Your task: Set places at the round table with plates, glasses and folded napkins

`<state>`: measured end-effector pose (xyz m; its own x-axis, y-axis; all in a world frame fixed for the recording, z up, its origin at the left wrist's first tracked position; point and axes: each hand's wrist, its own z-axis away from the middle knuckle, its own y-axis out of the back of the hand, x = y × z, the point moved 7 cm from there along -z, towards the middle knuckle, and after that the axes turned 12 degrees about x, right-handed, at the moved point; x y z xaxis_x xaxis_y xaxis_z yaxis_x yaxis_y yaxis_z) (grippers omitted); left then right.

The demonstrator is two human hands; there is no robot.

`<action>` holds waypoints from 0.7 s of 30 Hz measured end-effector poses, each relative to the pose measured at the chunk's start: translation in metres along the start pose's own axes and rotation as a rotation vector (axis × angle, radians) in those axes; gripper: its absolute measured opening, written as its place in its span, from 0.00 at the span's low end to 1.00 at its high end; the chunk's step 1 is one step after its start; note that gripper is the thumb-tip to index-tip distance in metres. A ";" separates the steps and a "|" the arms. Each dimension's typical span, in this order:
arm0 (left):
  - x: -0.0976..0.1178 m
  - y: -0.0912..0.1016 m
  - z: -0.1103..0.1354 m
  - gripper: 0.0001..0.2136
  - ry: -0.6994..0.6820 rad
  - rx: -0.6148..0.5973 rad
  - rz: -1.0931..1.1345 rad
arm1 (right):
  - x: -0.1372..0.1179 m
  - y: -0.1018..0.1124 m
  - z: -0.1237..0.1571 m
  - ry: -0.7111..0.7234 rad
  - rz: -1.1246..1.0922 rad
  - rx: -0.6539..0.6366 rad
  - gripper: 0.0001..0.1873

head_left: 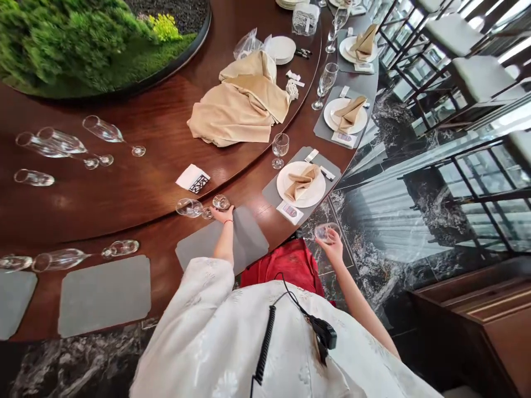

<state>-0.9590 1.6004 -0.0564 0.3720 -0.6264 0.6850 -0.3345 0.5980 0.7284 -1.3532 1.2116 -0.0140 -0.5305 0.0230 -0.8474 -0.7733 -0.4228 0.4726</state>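
Note:
On the near rim of the round wooden table, my left hand (pixel 224 214) has its fingers at a small clear glass (pixel 221 201) and appears to grip it, just past a grey placemat (pixel 249 232). A stemmed glass (pixel 188 208) lies on its side to the left of that hand, its foot close to the fingers. My right hand (pixel 333 250) is off the table, over the floor, closed around a clear glass (pixel 327 232). Right of the placemat is a place setting with a white plate (pixel 283 190) and a folded beige napkin (pixel 302 182).
Several glasses (pixel 103 129) lie on the raised middle of the table. Beige cloths (pixel 238 113), a napkin holder (pixel 193 178) and stacked white plates (pixel 282 50) are there too. A standing wine glass (pixel 280 146) is near the setting. Chairs (pixel 477 77) stand at the right.

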 end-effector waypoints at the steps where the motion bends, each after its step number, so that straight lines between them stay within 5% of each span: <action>1: -0.007 0.006 0.009 0.49 0.038 0.078 0.000 | -0.025 -0.008 -0.039 0.075 0.003 -0.036 0.43; 5: -0.035 0.034 0.076 0.40 0.087 0.327 0.011 | -0.135 -0.058 -0.187 0.365 0.062 -0.169 0.43; 10: -0.060 0.058 0.195 0.36 0.271 0.396 -0.008 | -0.227 -0.172 -0.314 0.568 0.287 -0.309 0.40; 15: -0.071 0.092 0.274 0.36 0.409 0.528 -0.032 | -0.226 -0.278 -0.358 0.457 0.507 -0.484 0.39; 21: -0.104 0.141 0.320 0.34 0.531 0.726 -0.004 | -0.212 -0.321 -0.369 0.391 0.600 -0.467 0.41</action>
<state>-1.3218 1.5901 -0.0203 0.6649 -0.2067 0.7178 -0.7306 0.0199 0.6825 -0.8645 1.0076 -0.0753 -0.5797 -0.6024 -0.5486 -0.1318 -0.5951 0.7928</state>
